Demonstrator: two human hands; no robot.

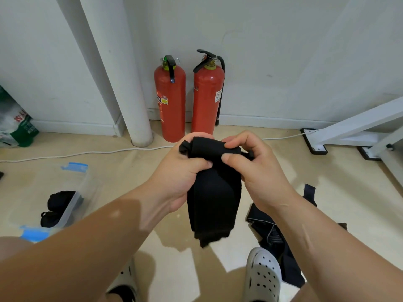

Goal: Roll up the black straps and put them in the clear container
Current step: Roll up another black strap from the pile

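Note:
I hold a wide black strap (214, 199) in the air at the middle of the view. Its top end is partly rolled and the rest hangs down loose. My left hand (185, 171) grips the roll from the left, thumb across the front. My right hand (250, 164) pinches the roll from the right with thumb and fingers. The clear container (72, 205) with blue clips lies on the floor at the left, with two rolled black straps (57, 209) inside. More dark straps (274, 234) lie in a heap on the floor at the right, partly hidden by my right forearm.
Two red fire extinguishers (188, 99) stand against the wall ahead, beside a white pipe (130, 94). A white cable (87, 152) runs across the floor. A white metal frame (353, 131) stands at the right. My feet in white clogs (263, 275) are below.

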